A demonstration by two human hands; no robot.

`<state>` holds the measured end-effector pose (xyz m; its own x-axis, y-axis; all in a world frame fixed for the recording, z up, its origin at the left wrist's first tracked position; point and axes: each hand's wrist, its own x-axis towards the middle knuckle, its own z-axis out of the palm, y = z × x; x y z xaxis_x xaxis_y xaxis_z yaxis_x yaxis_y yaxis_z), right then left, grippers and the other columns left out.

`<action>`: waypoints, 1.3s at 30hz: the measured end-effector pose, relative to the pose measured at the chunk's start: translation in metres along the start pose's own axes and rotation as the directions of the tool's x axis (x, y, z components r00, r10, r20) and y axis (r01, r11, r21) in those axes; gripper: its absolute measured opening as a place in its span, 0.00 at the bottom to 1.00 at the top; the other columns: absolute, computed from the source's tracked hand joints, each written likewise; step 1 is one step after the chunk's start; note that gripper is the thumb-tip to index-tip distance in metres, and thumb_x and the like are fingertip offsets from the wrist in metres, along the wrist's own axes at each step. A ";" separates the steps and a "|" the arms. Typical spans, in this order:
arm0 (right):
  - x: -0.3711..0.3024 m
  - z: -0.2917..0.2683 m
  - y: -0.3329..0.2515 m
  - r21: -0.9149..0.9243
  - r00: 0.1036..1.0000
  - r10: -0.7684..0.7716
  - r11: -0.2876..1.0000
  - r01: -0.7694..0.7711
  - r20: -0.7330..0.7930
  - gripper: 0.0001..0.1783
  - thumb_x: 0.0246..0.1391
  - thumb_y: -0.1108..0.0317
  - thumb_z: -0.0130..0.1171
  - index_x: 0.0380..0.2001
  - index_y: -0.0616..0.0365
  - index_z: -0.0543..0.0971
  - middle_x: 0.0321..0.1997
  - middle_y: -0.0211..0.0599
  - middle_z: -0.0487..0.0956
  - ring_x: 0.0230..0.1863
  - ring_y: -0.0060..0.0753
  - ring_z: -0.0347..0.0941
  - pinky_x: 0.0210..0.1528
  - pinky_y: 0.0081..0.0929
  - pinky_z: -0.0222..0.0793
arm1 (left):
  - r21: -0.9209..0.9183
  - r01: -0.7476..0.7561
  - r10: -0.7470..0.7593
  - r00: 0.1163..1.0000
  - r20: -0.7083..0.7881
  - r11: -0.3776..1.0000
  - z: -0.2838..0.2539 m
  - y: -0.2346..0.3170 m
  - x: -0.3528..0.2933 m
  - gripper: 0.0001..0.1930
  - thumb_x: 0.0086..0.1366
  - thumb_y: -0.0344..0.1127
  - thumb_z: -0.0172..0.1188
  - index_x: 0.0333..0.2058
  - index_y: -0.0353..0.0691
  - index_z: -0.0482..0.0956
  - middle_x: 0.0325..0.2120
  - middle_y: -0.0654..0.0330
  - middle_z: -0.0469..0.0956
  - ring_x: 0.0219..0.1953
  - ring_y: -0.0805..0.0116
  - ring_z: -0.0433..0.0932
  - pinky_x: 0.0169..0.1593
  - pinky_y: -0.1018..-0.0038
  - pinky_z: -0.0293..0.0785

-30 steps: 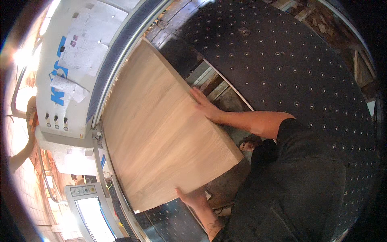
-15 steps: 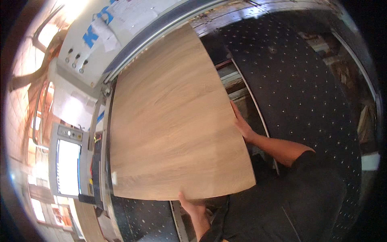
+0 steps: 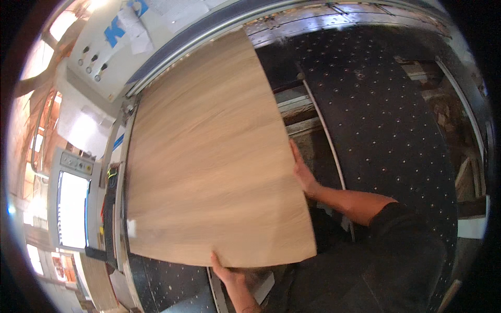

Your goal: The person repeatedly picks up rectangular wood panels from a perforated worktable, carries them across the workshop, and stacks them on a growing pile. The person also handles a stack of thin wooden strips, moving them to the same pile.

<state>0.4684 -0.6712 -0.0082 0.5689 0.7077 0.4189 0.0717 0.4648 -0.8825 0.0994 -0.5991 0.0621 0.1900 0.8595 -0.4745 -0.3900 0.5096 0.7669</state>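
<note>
A large board (image 3: 214,151) with light wood grain fills the middle of the head view, lying over a black perforated table. My left hand (image 3: 225,272) holds its near edge, thumb on the top face and the other fingers hidden underneath. At the right edge, my right hand (image 3: 301,172) grips the board with its fingers stretched along the side. Part of that hand's hold is out of sight below the edge. A small whitish patch (image 3: 131,228) shows near the board's near left corner.
Right of the board runs an open gap with a pale rail (image 3: 327,134), then a black perforated table section (image 3: 383,125). A lit monitor (image 3: 73,208) stands at the left. A white machine housing with knobs (image 3: 93,65) and a metal rail (image 3: 193,49) borders the far side.
The board has slid left over the table, narrowing the dark strip along its left edge. Both hands have moved left with it, keeping their hold. The whole view has shifted slightly.
</note>
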 end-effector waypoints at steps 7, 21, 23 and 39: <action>0.039 0.025 0.015 -0.221 0.999 0.023 0.975 -0.029 -0.033 0.49 0.72 0.40 0.42 0.79 0.56 0.34 0.85 0.43 0.31 0.84 0.44 0.26 0.80 0.44 0.25 | 0.046 0.004 -0.003 1.000 -0.031 0.999 0.008 0.031 0.059 0.41 0.67 0.63 0.53 0.70 0.42 0.62 0.64 0.50 0.69 0.64 0.46 0.69 0.63 0.45 0.69; 0.142 -0.006 0.061 -0.065 0.993 0.068 0.995 -0.075 -0.096 0.45 0.70 0.53 0.47 0.79 0.56 0.39 0.84 0.47 0.36 0.84 0.45 0.29 0.81 0.41 0.28 | 0.046 0.030 -0.035 0.994 0.102 0.998 0.090 0.034 0.134 0.41 0.67 0.63 0.54 0.70 0.42 0.62 0.64 0.52 0.69 0.65 0.47 0.69 0.64 0.46 0.68; 0.156 -0.014 0.069 -0.057 0.995 0.044 0.997 -0.050 -0.092 0.45 0.70 0.52 0.47 0.79 0.55 0.40 0.84 0.47 0.36 0.84 0.46 0.30 0.81 0.42 0.29 | 0.036 0.040 -0.044 0.991 0.124 0.999 0.098 0.032 0.145 0.39 0.67 0.62 0.56 0.68 0.42 0.64 0.63 0.54 0.71 0.64 0.50 0.71 0.65 0.49 0.69; 0.175 -0.015 0.083 -0.067 0.992 0.029 0.997 -0.038 -0.126 0.44 0.72 0.50 0.47 0.79 0.59 0.43 0.84 0.49 0.40 0.83 0.48 0.34 0.81 0.42 0.32 | 0.064 0.095 -0.100 0.991 0.085 0.993 0.123 0.041 0.134 0.39 0.67 0.64 0.55 0.69 0.46 0.64 0.63 0.52 0.70 0.64 0.47 0.70 0.64 0.45 0.70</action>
<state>0.5866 -0.5166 -0.0110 0.6692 0.6484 0.3629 0.1052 0.4008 -0.9101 0.2192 -0.4585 0.0833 0.3034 0.8045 -0.5105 -0.3115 0.5901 0.7448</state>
